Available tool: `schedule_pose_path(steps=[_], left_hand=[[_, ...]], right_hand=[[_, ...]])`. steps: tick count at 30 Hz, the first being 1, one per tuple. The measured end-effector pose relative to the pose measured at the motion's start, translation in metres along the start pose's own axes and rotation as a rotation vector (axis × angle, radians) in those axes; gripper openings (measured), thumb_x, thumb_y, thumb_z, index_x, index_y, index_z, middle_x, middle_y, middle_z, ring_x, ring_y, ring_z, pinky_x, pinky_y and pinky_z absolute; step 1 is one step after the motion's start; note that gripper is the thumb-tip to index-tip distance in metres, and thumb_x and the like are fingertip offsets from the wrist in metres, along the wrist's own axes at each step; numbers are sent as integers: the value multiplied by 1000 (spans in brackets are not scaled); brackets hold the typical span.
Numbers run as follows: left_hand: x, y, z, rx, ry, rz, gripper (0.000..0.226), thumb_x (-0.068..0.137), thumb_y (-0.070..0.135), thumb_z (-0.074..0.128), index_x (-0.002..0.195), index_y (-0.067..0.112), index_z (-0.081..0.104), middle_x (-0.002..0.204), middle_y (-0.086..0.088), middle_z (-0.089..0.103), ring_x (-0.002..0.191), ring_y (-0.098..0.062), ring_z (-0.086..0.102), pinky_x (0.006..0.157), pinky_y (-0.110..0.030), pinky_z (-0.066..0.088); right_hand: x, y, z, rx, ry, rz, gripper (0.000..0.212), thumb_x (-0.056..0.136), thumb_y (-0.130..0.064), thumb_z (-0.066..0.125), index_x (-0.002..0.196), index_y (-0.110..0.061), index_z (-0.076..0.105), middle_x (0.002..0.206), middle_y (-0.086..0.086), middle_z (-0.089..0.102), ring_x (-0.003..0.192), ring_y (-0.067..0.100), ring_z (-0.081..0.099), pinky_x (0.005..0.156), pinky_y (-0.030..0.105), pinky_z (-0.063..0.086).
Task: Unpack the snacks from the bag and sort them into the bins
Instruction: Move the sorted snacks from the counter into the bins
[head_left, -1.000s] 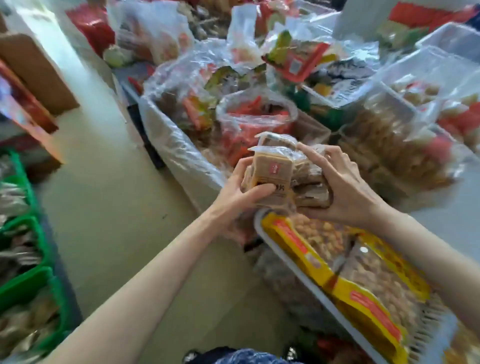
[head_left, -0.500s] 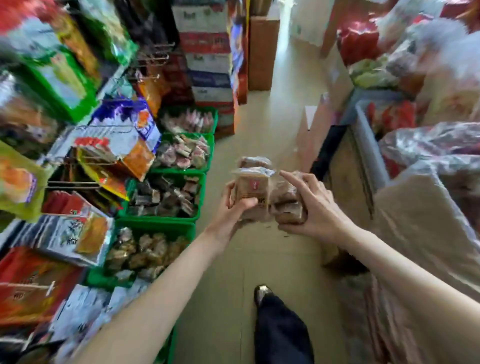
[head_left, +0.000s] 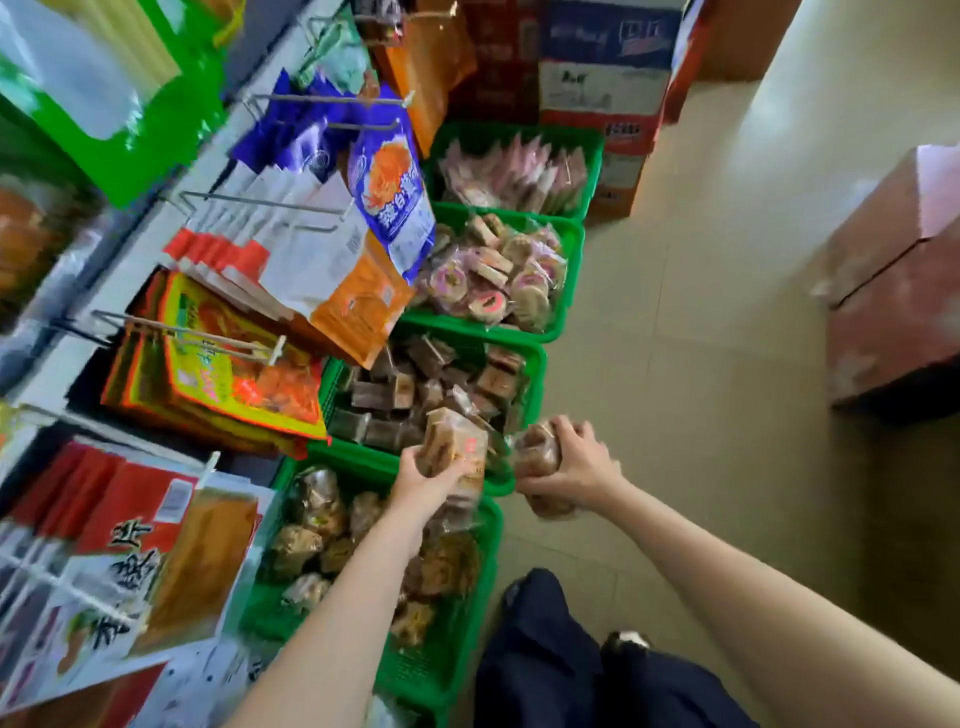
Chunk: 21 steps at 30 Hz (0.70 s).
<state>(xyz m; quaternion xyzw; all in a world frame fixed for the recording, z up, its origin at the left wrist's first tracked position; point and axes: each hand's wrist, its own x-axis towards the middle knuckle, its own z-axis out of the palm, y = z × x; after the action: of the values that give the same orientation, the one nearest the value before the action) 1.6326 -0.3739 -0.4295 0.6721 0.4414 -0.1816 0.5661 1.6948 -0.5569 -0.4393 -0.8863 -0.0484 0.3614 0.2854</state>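
Observation:
My left hand (head_left: 423, 480) grips a stack of wrapped brown cake packets (head_left: 457, 449) over the near rim of a green bin (head_left: 537, 366) filled with similar square brown cakes. Just right of that bin's corner, above the floor, my right hand (head_left: 576, 462) holds another bunch of brown wrapped snacks (head_left: 537, 452). The nearest green bin (head_left: 491, 525) below my left arm holds lumpy brown pastries. Two more green bins lie farther along: one with round pink-wrapped cakes (head_left: 569, 239), one with pink packets (head_left: 592, 150).
Hanging snack bags on metal pegs (head_left: 332, 208) fill the rack on the left, overhanging the bins. Stacked cardboard boxes (head_left: 608, 78) stand at the aisle's far end, and a reddish carton (head_left: 893, 280) sits on the right. My dark trouser leg and shoe (head_left: 623, 642) are on the tiled floor.
I have turned from the bag on the counter to the row of green bins. Both hands have carried the packets down and apart, close to the bin of square brown cakes.

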Motion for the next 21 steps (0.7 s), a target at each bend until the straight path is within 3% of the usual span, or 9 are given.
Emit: schedule_pose_path(steps=[7,11,13,16,21], left_hand=[[193,-40,4,48,142,-74,71,80,30,72,138,18,33,135,-9,48,122,-30,46,105,-43,38],[266,-48,9,-82,258,-14,66,82,25,71,137,17,35,133,-10,50,119,-28,49,100,-39,41],[278,-49,7,-111,283,-7,76,82,25,72,143,23,28,141,-9,44,125,-29,45,102,-40,39],[266,-42,-1,36,291,-31,84,86,22,67,150,28,13,153,-7,26,137,-28,32,108,-39,29],[181,-5,-5,355,217,-78,72,93,21,55,151,20,13,153,-8,27,136,-29,33,103,-34,33]], right_hand=[[200,-21,68,39,76,-49,94,68,-55,74,142,-29,23,142,10,26,129,40,32,106,52,29],[285,-43,99,97,116,-82,90,74,-51,71,144,-27,20,144,13,22,131,41,27,106,52,26],[304,-49,108,149,23,-94,91,76,-48,71,146,-28,16,147,15,17,133,41,24,108,48,26],[300,-49,104,54,-136,-98,85,82,-43,67,147,-27,16,151,16,13,135,43,23,107,46,27],[228,-34,52,-33,-69,46,64,89,-41,56,142,-19,26,139,20,32,128,44,33,104,46,33]])
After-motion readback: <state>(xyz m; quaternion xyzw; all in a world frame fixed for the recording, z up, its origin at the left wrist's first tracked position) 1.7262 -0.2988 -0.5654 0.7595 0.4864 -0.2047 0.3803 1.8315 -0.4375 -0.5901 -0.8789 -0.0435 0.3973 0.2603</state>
